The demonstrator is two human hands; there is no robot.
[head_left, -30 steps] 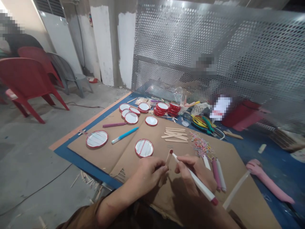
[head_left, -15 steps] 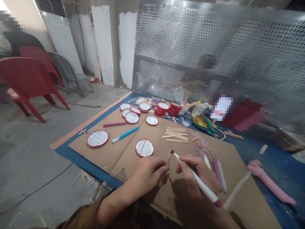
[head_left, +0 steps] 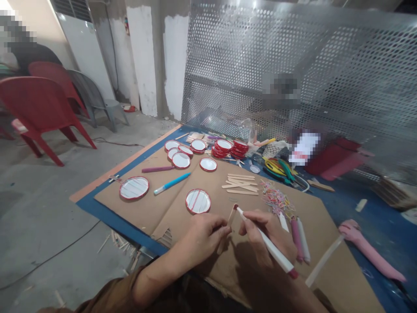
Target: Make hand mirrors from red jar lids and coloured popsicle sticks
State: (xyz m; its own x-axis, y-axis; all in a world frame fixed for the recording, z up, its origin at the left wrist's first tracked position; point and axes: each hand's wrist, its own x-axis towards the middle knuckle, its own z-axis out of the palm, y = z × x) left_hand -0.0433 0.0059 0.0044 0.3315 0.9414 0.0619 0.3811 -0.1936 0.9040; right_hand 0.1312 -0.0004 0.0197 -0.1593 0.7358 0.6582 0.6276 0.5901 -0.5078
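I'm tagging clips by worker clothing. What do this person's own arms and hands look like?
The left hand and right hand are bare, with no gloves or rings showing. A brown fabric sleeve ends near the left elbow, leaving that forearm uncovered. The right forearm is too shadowed to tell.

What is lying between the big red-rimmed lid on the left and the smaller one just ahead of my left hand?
A blue pen lies slantwise on the cardboard between the big lid and the smaller lid, touching neither; the head view shows it.
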